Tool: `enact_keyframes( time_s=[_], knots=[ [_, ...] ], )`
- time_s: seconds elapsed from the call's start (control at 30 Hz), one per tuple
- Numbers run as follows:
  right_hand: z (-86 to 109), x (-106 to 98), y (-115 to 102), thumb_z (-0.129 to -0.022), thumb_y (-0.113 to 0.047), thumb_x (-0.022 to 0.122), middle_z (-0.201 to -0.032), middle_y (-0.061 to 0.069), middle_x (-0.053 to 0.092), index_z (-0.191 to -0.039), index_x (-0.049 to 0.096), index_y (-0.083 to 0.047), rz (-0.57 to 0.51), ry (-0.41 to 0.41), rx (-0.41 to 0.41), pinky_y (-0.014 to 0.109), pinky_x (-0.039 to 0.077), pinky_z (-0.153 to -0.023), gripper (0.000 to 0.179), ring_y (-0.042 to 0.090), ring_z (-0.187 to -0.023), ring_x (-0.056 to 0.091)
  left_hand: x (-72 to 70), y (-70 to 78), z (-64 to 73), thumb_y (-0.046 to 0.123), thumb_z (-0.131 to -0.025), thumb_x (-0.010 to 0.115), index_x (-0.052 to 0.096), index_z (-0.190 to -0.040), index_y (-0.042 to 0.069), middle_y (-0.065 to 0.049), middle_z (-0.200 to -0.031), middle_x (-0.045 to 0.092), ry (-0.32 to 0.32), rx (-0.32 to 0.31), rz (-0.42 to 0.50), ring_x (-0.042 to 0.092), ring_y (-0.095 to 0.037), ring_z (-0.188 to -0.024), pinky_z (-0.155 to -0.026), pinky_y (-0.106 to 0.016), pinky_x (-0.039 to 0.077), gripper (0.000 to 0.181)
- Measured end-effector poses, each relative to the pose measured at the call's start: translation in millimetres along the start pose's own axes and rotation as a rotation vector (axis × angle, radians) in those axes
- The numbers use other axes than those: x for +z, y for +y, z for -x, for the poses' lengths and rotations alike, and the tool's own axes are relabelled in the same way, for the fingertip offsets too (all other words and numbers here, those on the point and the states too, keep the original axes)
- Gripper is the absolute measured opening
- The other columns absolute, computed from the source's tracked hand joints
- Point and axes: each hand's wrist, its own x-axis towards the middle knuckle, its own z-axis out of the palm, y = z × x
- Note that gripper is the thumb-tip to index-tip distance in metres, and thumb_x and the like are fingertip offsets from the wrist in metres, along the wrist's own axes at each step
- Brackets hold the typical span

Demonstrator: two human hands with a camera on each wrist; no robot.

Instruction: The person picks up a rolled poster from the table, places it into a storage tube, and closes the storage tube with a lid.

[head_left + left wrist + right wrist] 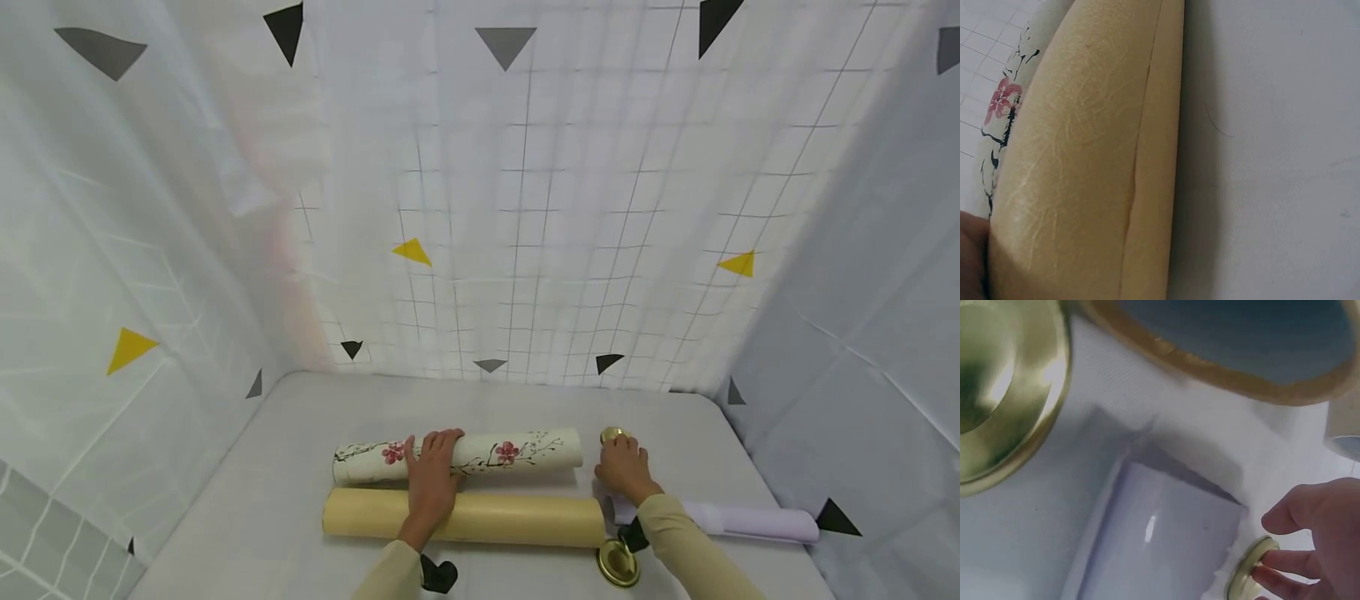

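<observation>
A cream paper tube printed with branches and pink flowers (pixel 525 457) lies across the table. My left hand (pixel 432 483) grips it from above, fingers over its top and thumb at its near side. Between that hand's wrist and the table lies a tan tube (pixel 525 518), its crinkled surface and lengthwise seam filling the left wrist view. My right hand (pixel 626 468) is at a round gold lid (pixel 613 434) past the flowered tube's right end. In the right wrist view two fingers touch the lid's rim (pixel 1246 570), while the thumb stands apart from it.
A second gold lid (pixel 618 563) lies by the tan tube's right end, whose open mouth (pixel 1260 387) shows dark inside. A pale lilac roll (pixel 750 522) extends right beyond the right forearm. White curtains with coloured triangles (pixel 506 208) surround the table.
</observation>
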Motion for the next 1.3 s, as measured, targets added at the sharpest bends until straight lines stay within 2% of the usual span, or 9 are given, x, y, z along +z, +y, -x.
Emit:
enact_keyframes(
  time_s=[0.1, 0.23, 0.3, 0.5, 0.73, 0.8, 0.97, 1.1, 1.3],
  knots=[
    [-1.4, 0.3, -0.9, -0.092, -0.010, 0.066, -0.128, 0.042, 0.049, -0.120, 0.053, 0.019, -0.053, 0.001, 0.027, 0.074, 0.038, -0.104, 0.042, 0.062, -0.126, 0.043, -0.2, -0.1, 0.3, 0.015, -0.070, 0.093, 0.059, -0.136, 0.021, -0.001, -0.137, 0.066, 0.004, -0.001, 0.003, 0.055, -0.028, -0.131, -0.119, -0.067, 0.026, 0.075],
    [-3.1, 2.9, 1.1, -0.094, -0.008, 0.062, -0.141, 0.043, 0.038, -0.128, 0.047, 0.017, -0.143, -0.044, 0.088, 0.080, 0.034, -0.103, 0.045, 0.065, -0.134, 0.033, 0.0, -0.6, 0.7, 0.014, -0.070, 0.093, 0.059, -0.136, 0.021, -0.001, -0.138, 0.066, 0.005, 0.005, 0.007, 0.056, -0.029, -0.131, -0.119, -0.068, 0.026, 0.075],
    [-3.3, 4.7, 2.9, -0.094, -0.007, 0.060, -0.143, 0.043, 0.036, -0.130, 0.044, 0.019, -0.161, -0.049, 0.099, 0.079, 0.036, -0.103, 0.047, 0.065, -0.134, 0.033, 0.0, -0.8, 1.1, 0.013, -0.070, 0.093, 0.059, -0.136, 0.021, -0.001, -0.138, 0.066, 0.003, 0.008, 0.002, 0.056, -0.029, -0.131, -0.119, -0.068, 0.026, 0.075],
    [-0.9, 10.5, 9.7, -0.095, 0.000, 0.051, -0.117, 0.040, 0.053, -0.122, 0.047, 0.020, -0.154, 0.020, 0.018, 0.066, 0.051, -0.084, 0.034, 0.056, -0.102, 0.056, -1.7, -0.5, 1.4, 0.013, -0.069, 0.093, 0.060, -0.136, 0.020, -0.002, -0.137, 0.066, 0.002, 0.011, -0.014, 0.057, -0.029, -0.131, -0.118, -0.068, 0.028, 0.075],
    [3.7, 16.3, 13.2, -0.100, 0.000, 0.050, -0.102, 0.034, 0.057, -0.106, 0.053, 0.011, -0.060, 0.143, -0.010, 0.060, 0.054, -0.062, 0.014, 0.050, -0.084, 0.060, -1.7, 0.6, 0.4, 0.012, -0.070, 0.093, 0.060, -0.136, 0.020, -0.001, -0.138, 0.066, -0.009, 0.002, 0.000, 0.056, -0.029, -0.131, -0.119, -0.068, 0.026, 0.075],
    [3.6, 16.9, 13.8, -0.100, -0.001, 0.051, -0.099, 0.034, 0.055, -0.107, 0.052, 0.008, -0.055, 0.181, -0.014, 0.057, 0.053, -0.057, 0.012, 0.048, -0.080, 0.059, -0.8, 0.8, -0.1, 0.012, -0.070, 0.093, 0.059, -0.137, 0.021, -0.001, -0.138, 0.066, -0.016, 0.000, -0.003, 0.056, -0.028, -0.132, -0.119, -0.067, 0.025, 0.075],
    [2.1, 15.4, 16.0, -0.095, 0.001, 0.058, -0.106, 0.036, 0.049, -0.120, 0.050, 0.007, -0.096, 0.246, -0.011, 0.049, 0.049, -0.049, 0.027, 0.044, -0.076, 0.057, 2.4, 1.7, -0.9, 0.010, -0.068, 0.093, 0.059, -0.136, 0.021, -0.001, -0.136, 0.067, 0.001, 0.005, -0.007, 0.056, -0.028, -0.130, -0.118, -0.067, 0.026, 0.076],
    [0.4, 12.4, 17.0, -0.084, 0.000, 0.070, -0.113, 0.035, 0.042, -0.117, 0.050, 0.013, -0.123, 0.215, 0.008, 0.044, 0.049, -0.050, 0.040, 0.039, -0.073, 0.056, 1.7, 2.3, -1.0, 0.011, -0.069, 0.093, 0.060, -0.135, 0.020, -0.001, -0.136, 0.067, 0.008, 0.005, -0.005, 0.057, -0.029, -0.130, -0.118, -0.067, 0.027, 0.075],
    [-1.3, 12.3, 18.9, -0.073, -0.001, 0.076, -0.113, 0.030, 0.042, -0.117, 0.052, 0.006, -0.218, 0.194, -0.017, 0.041, 0.049, -0.052, 0.051, 0.034, -0.071, 0.059, -2.8, 3.0, 0.6, 0.014, -0.070, 0.093, 0.059, -0.136, 0.020, -0.002, -0.137, 0.067, -0.008, 0.001, -0.006, 0.056, -0.029, -0.131, -0.119, -0.068, 0.027, 0.075]
  ],
)
